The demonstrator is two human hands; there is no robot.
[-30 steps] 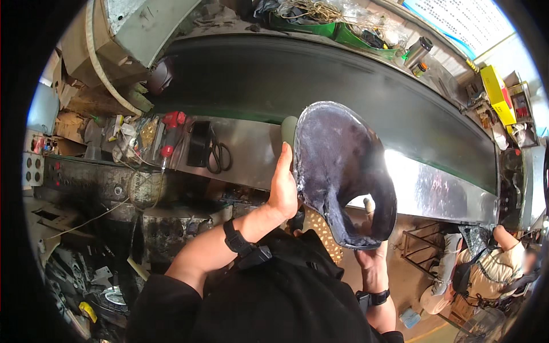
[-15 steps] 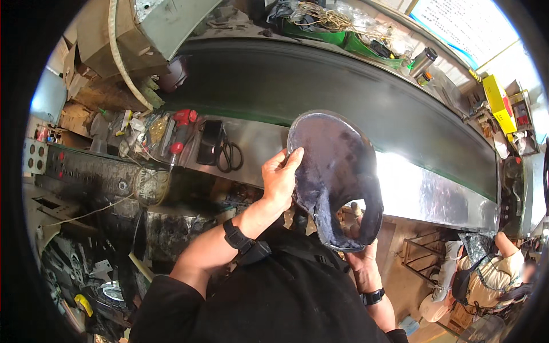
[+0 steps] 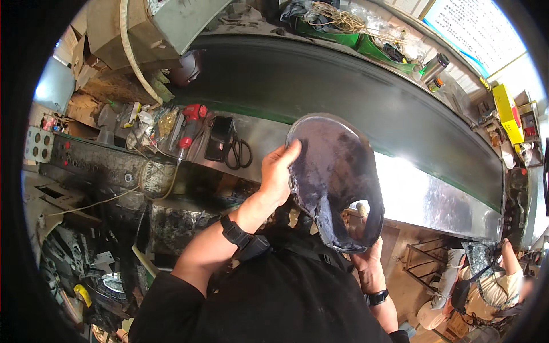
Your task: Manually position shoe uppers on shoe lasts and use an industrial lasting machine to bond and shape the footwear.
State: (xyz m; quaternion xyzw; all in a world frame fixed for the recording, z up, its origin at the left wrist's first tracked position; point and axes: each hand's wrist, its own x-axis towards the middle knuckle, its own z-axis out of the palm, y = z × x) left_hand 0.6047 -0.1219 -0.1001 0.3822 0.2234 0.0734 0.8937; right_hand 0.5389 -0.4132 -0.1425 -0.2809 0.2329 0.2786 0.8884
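Note:
I hold a dark purple-black shoe upper in front of me, its flat inner side facing up and its open collar toward my body. My left hand grips its left edge, thumb on top. Below it, my right hand holds the lower rim from underneath, mostly hidden by the piece. Both wrists wear black bands. The piece hangs above the near edge of a long dark conveyor belt.
A shiny metal rail runs along the belt's near side. Black scissors, a dark phone and red-capped bottles lie on the ledge at left. Green trays stand beyond the belt. Another person sits at lower right.
My left hand slid from the piece's side up onto its left edge. The shoe upper tilted flatter and shifted slightly lower; the view moved closer to the belt.

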